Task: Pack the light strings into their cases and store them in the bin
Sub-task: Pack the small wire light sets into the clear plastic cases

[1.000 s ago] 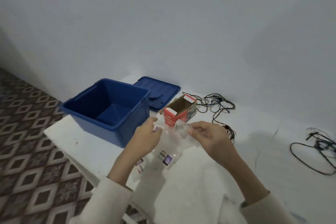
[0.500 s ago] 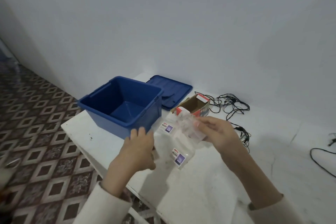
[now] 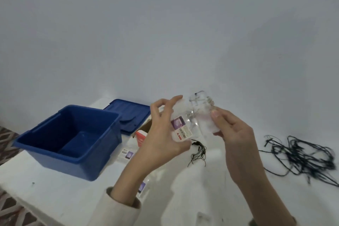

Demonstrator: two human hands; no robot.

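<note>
Centre frame: L hand (image 3: pixel 161 134) and R hand (image 3: pixel 233 134) both grip a clear case (image 3: pixel 199 124), one at each end; thin wire (image 3: pixel 200 100) inside, prob. a light string, blurred. Blue bin (image 3: pixel 102 159) sits lower left.

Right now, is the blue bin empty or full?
Empty, as far as shows: only bare blue floor inside the bin; its near wall hides a little.

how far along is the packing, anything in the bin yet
Early. Done: blue bin is open, its lid lying behind it; nothing shows inside. In hand: left hand and right hand hold a clear case with a wire string at its top end. To do: black light strings lie loose on the table.
</note>
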